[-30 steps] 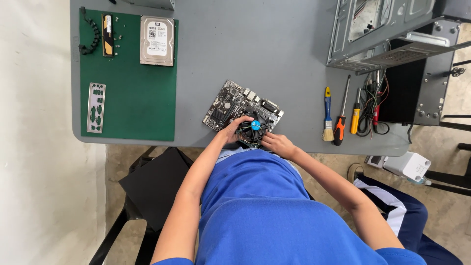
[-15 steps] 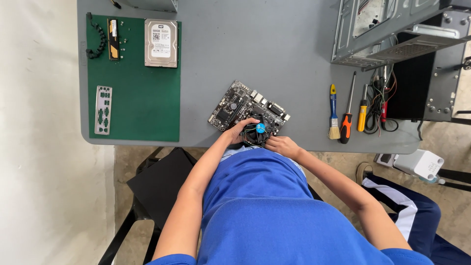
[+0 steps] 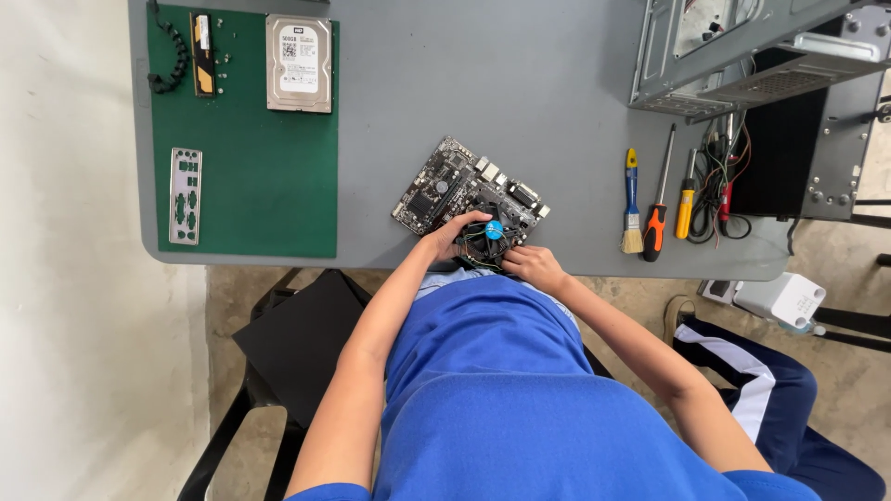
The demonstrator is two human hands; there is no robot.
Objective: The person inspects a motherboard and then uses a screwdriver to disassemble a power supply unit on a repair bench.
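Left hand: my left hand (image 3: pixel 452 237) curls over the near-left edge of the black cooler fan (image 3: pixel 484 239), grip closed on its rim.
Right hand: my right hand (image 3: pixel 534 264) cups the fan's near-right side, grip holding it as well.
Cooler fan: sits on the motherboard (image 3: pixel 455 186), blue hub facing up.
Motherboard: lies tilted at the near edge of the grey table (image 3: pixel 483 83).
Green mat: the mat (image 3: pixel 260 186) carries a hard drive (image 3: pixel 299 63), a memory stick (image 3: pixel 201 42), a coiled black cable (image 3: pixel 172 57) and a metal port plate (image 3: pixel 185 196).
Computer case: the open case (image 3: pixel 742 46) stands far right, loose wires (image 3: pixel 719 181) spilling beside it.
Tools: a brush (image 3: pixel 632 202) and two screwdrivers (image 3: pixel 670 186) lie side by side.
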